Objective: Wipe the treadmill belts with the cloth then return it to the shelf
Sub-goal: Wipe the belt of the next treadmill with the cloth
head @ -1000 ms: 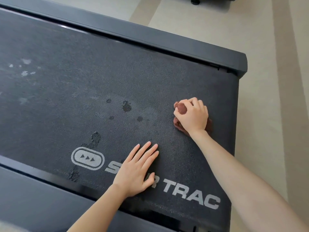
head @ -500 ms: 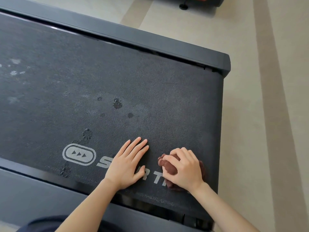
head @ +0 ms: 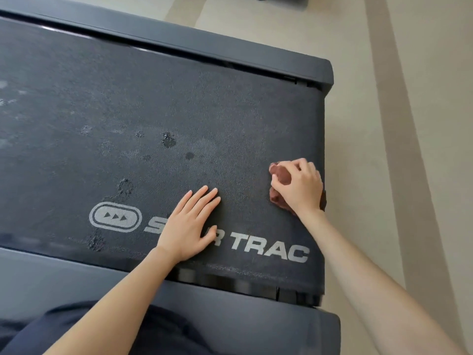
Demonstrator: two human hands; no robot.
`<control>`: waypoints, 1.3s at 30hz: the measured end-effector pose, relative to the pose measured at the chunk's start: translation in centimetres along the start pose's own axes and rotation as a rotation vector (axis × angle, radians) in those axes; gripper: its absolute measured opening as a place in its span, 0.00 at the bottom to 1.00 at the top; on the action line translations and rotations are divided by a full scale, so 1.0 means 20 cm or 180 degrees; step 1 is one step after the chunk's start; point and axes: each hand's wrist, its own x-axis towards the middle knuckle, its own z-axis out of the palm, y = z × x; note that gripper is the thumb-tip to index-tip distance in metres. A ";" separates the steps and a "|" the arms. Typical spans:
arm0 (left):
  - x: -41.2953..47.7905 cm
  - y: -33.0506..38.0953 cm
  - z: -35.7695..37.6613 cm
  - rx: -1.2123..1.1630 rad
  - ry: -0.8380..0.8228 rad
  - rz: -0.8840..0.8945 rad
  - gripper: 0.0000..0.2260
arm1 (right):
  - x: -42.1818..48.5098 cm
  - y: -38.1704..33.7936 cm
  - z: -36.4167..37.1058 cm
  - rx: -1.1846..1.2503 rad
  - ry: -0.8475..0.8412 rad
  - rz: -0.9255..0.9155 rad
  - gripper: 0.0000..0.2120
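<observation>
Hands at work on a dark treadmill belt (head: 179, 98), seen from above by the person doing the wiping. The right hand (head: 299, 187) presses a bunched reddish-brown cloth (head: 280, 174) onto the belt. Its fingers (head: 305, 165) are curled over the wad and grip it, at the very end of the belt on the person's right, where the belt meets the pale floor (head: 384, 149). Half a second ago the cloth was down over the white lettering (head: 268, 248) at the near edge, just beside the left hand. It has now swung back up and outward, close to where it sat a second ago, which suggests a back-and-forth scrub over the same strip. The left hand (head: 190, 224) has stayed put, palm down, with its fingers (head: 204, 196) straight and close together. It holds nothing, covers part of the lettering and seems to brace the body. Several dark blotches (head: 169, 139) lie further left on the belt, well apart from the cloth, and look untouched. Judging by them, the wiping is far from finished: only the right end is being worked and the marked area remains. The return of the cloth to the shelf, which is not in view, is not yet near.
</observation>
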 end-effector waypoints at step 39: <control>-0.86 -0.61 -0.36 0.0243 0.0145 -0.2116 0.32 | -0.10 -1.02 0.34 0.0213 -0.0327 -0.0497 0.13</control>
